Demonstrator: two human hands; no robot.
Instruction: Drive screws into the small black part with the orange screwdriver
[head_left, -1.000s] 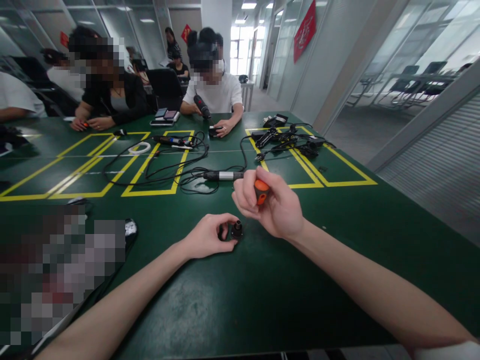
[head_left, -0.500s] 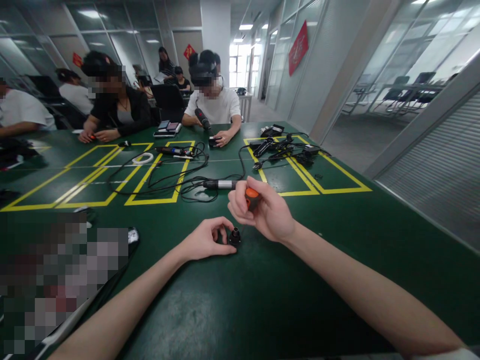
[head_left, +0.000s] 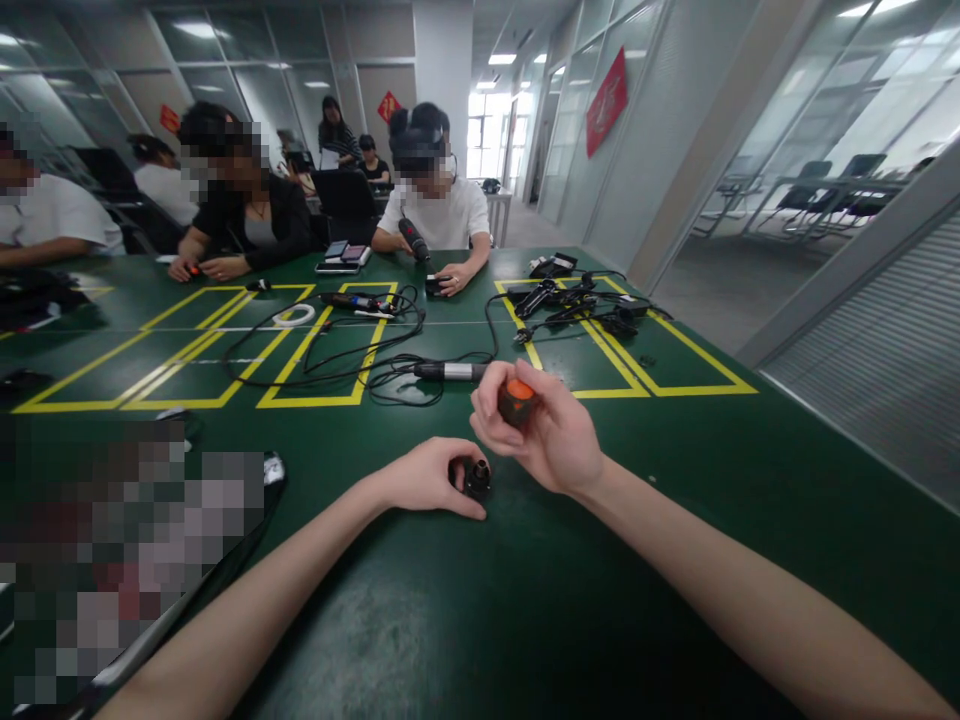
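The worktop (head_left: 570, 590) is dark green, with yellow lines (head_left: 705, 391) making rectangles on its far half. The near handle (head_left: 517, 402) shows orange and dark grey; the small part (head_left: 478, 481) left of it is black. Farther left, a ring (head_left: 294, 324) is white.

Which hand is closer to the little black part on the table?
The left hand: it curls around the black part. The right hand is raised to the right of it, holding an orange-and-black handle.

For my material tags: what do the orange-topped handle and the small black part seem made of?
The orange-topped handle looks like matte plastic or rubber: no sharp glints. The small black part, slightly glossy, may be plastic or metal; faint highlights settle neither.
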